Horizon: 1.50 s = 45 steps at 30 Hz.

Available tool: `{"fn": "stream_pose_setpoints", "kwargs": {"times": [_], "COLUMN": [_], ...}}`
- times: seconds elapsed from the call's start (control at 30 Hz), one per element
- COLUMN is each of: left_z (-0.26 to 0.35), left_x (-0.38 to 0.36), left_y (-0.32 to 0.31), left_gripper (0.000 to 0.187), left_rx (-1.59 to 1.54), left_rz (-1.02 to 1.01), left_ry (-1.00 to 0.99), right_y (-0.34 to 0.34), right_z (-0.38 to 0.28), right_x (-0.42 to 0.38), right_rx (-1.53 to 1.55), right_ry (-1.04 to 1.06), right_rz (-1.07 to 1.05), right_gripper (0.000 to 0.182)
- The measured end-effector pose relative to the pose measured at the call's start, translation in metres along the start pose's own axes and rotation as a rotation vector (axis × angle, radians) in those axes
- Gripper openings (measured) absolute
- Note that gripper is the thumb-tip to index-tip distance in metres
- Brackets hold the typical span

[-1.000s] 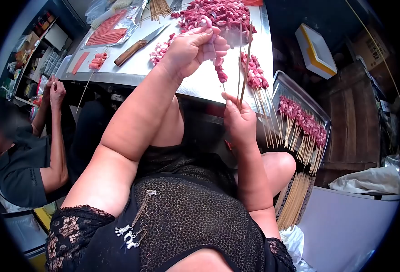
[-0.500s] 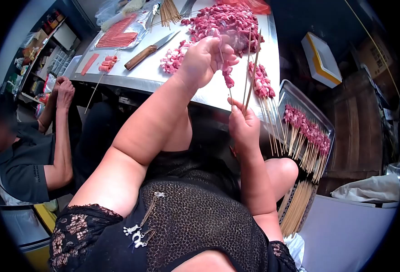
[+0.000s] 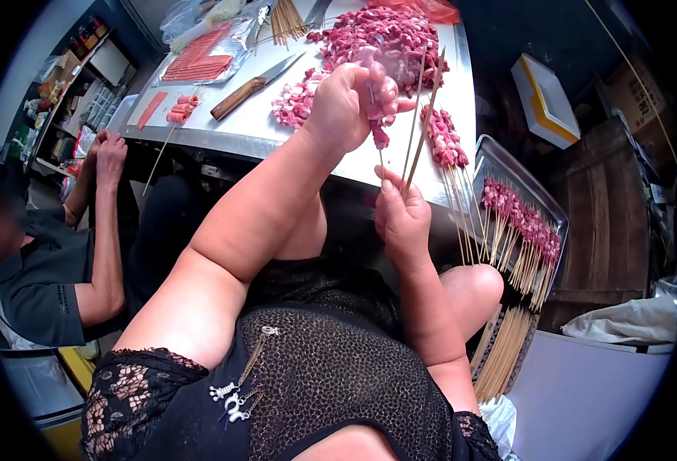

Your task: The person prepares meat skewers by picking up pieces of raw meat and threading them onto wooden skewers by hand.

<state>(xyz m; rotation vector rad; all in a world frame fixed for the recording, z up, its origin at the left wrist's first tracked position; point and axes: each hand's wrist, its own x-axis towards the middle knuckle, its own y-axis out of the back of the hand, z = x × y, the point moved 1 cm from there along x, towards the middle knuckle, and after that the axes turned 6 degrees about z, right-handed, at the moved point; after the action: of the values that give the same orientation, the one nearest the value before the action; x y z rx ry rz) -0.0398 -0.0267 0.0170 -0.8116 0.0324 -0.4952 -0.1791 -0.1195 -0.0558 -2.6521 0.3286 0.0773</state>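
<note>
My left hand [image 3: 350,107] is closed round pieces of meat [image 3: 380,134] threaded on a skewer, above the table's front edge. Below it, my right hand [image 3: 403,219] grips the lower end of that skewer along with more bare skewers [image 3: 424,123] that point upward. Behind my left hand lies a large heap of raw meat pieces [image 3: 384,32], and a smaller heap [image 3: 296,96] sits to its left. Finished meat skewers [image 3: 446,138] rest on the table's right edge, their sticks hanging over it.
A metal tray [image 3: 557,211] at the right holds rows of meat skewers, with bare sticks [image 3: 503,353] below it. A knife [image 3: 246,94] lies left of the meat, near a pack of pink strips [image 3: 200,65]. A co-worker [image 3: 46,261] sits at the left. A white-yellow box [image 3: 544,100] stands right.
My left hand has closed more round the meat on the skewer. My right hand has shifted slightly left with the skewers, and the meat's lower end has moved left too.
</note>
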Motion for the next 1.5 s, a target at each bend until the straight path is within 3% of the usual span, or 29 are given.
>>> {"fn": "stream_pose_setpoints", "kwargs": {"times": [0.1, 0.23, 0.3, 0.4, 0.47, 0.53, 0.67, 1.1, 1.5], "left_z": [0.0, 0.0, 0.001, 0.011, 0.014, 0.016, 0.018, 0.005, 0.0], "left_x": [-0.001, 0.0, -0.003, -0.001, -0.002, 0.002, 0.001, 0.0, -0.004], "left_y": [0.003, 0.013, 0.006, 0.012, 0.011, 0.014, 0.015, 0.011, 0.003], "left_gripper": [0.012, 0.021, 0.033, 0.04, 0.033, 0.027, 0.024, 0.022, 0.021], "left_rx": [-0.031, -0.081, 0.114, 0.071, 0.054, 0.246, 0.257, -0.051, -0.094], "left_rz": [-0.05, -0.174, 0.095, 0.124, 0.174, 0.205, 0.232, 0.261, 0.293], "left_ry": [0.032, 0.052, 0.059, 0.017, -0.006, -0.087, -0.049, -0.069, -0.19], "right_y": [0.002, 0.007, 0.01, 0.017, 0.018, 0.019, 0.023, 0.018, 0.013], "right_z": [-0.001, 0.002, -0.001, -0.001, 0.003, 0.005, 0.008, 0.012, 0.004], "right_x": [0.001, 0.003, 0.009, 0.009, 0.006, 0.003, -0.001, -0.002, 0.0], "right_rx": [0.19, 0.088, -0.074, -0.208, -0.219, -0.229, -0.21, -0.232, -0.272], "right_ry": [-0.089, -0.036, 0.102, 0.157, 0.166, 0.174, 0.173, 0.227, 0.239], "right_rz": [-0.1, -0.043, 0.035, 0.096, 0.093, 0.092, 0.092, 0.135, 0.141], "right_gripper": [0.024, 0.025, 0.025, 0.024, 0.023, 0.023, 0.023, 0.021, 0.021]}}
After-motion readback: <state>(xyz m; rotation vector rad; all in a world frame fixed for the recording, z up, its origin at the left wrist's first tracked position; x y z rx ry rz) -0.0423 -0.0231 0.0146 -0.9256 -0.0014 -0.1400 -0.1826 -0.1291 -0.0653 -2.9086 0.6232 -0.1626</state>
